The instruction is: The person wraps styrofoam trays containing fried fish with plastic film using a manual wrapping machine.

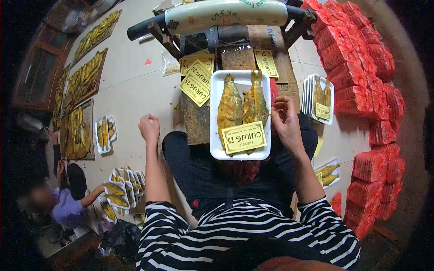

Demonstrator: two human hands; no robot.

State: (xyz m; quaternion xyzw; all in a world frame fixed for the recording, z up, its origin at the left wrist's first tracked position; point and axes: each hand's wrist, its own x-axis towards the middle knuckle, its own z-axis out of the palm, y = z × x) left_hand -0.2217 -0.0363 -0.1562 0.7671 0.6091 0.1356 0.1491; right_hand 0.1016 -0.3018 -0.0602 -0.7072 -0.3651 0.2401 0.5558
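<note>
A white foam tray [214,113] with two yellow-brown fish [230,106] is in front of me, over my lap and the work board. Across the fish tails' opposite end lies a yellow "CURUG 75" label [244,137]. My right hand [288,121] is closed at the tray's right edge, thumb and fingers pinching the rim. Out to the left, my left hand [149,128] is curled into a loose fist, apart from the tray, with nothing showing in it. More yellow labels [197,82] lie on the worn board [199,128] beside the tray.
A film roll [226,17] on a stand spans the far side. Stacked filled trays [322,99] stand at right, before piled red-wrapped packs [348,67]. Fish-covered racks [83,77] lie at left. Another person [68,203] reaches toward several fish trays [122,189] at lower left.
</note>
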